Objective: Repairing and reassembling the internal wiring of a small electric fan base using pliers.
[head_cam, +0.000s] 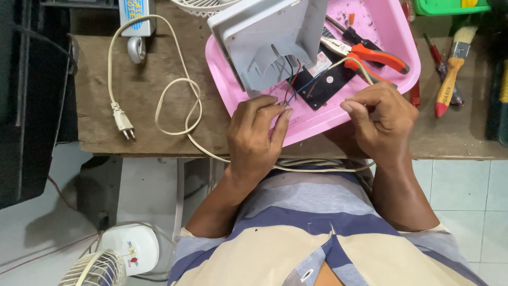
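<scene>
Both hands are down at the near edge of the pink tray (394,69), which sits on the brown wooden surface (132,106) toward its right half. The left hand (257,135) has its fingers curled together, fingertips pinching the thin coloured wires (292,85) that run out of the grey fan housing (264,37) standing at the tray's far left corner. The right hand (382,119) is closed too, thumb and forefinger nipped on the cream power cord (352,60) where it arches over the tray; what lies inside that fist I cannot tell. Between the 2 hands lies a black panel (323,85), flat in the tray, just beside the wires. Orange-handled pliers (370,55) rest in the tray's right part, with a dark-handled screwdriver (346,33) just beyond them. The cord loops across the surface's left half and ends in a plug (122,121) with 2 pins near the front-left edge. On the right edge, off the tray, a paintbrush (454,63) lies beside a red screwdriver (438,58). Down on the floor, bottom left, stands a small white fan (114,257).
</scene>
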